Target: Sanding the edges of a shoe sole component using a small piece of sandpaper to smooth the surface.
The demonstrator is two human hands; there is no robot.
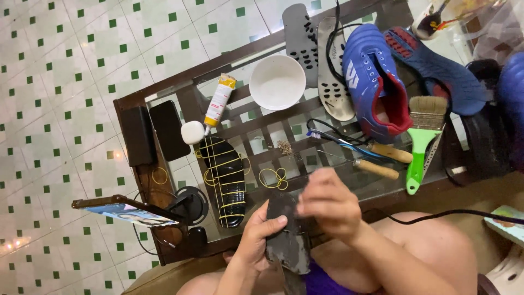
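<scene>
My left hand [256, 235] grips a dark, worn shoe sole [288, 243] from below, thumb lying across its face. My right hand [327, 203] is closed over the sole's upper end, fingers curled; whether it pinches something small is hidden. Both hands hover over my lap at the near edge of a glass-topped table [180, 90]. On the table just ahead lie loose yellow rubber bands [274, 177] and a black shoe [226, 180] wrapped in yellow rubber bands.
On the table: a white bowl [277, 82], a glue tube [217, 105], a blue shoe [374, 82], insoles [333, 71], a green-handled brush [423, 136], wooden-handled tools [376, 169], two black phones [153, 131]. A phone on a stand [128, 212] sits at the left.
</scene>
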